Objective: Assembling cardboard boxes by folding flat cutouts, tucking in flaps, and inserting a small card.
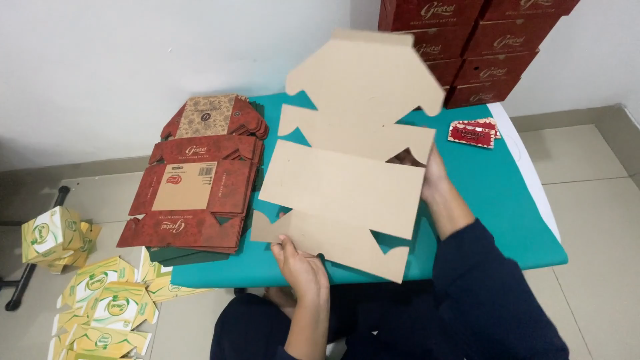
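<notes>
I hold a flat, unfolded cardboard box blank (347, 180) above the green table (513, 213), its plain brown side facing me. My left hand (300, 263) grips the blank's near lower edge. My right hand (432, 177) holds its right edge, mostly hidden behind the cardboard. The blank is tilted up, its far flap raised toward the wall.
A stack of flat red box blanks (197, 193) lies on the table's left part. Assembled red boxes (467, 47) are piled at the back right, with small red cards (475, 132) beside them. Yellow-green flat cartons (107, 303) and a folded one (53, 233) lie on the floor at left.
</notes>
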